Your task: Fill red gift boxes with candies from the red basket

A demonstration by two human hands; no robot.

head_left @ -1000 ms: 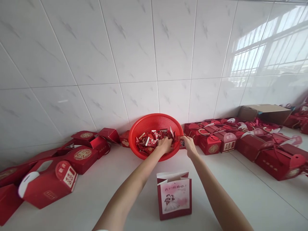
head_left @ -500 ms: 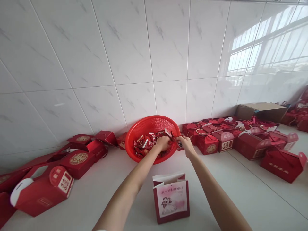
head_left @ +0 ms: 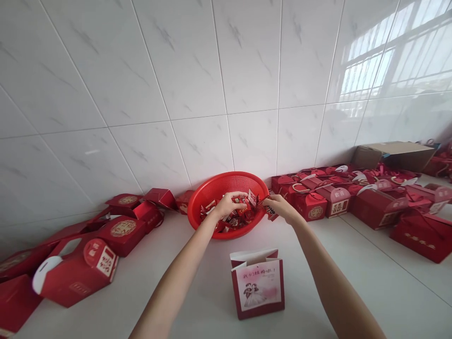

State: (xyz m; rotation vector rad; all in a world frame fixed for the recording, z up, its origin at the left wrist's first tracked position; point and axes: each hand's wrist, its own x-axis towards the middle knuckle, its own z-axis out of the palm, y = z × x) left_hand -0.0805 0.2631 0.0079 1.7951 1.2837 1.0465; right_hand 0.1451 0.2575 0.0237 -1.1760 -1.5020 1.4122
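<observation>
A red plastic basket with mesh walls holds many red-wrapped candies. My left hand is over the candies inside it, thumb and fingers closed on a red-wrapped candy. At the basket's right rim, my right hand is closed, pinching red candy packets that hang partly outside the rim. Between my forearms stands an upright red gift box, its top open and a picture of a couple on its front. Neither hand touches this box.
Red gift boxes lie in a cluster on the left of the white tabletop. More red boxes crowd the right side, with a cardboard box behind them. A tiled wall rises behind the basket.
My left hand has lifted slightly and shifted left within the basket, and a candy now shows in its fingers. My right hand stays at the rim with packets. The view has shifted slightly.
</observation>
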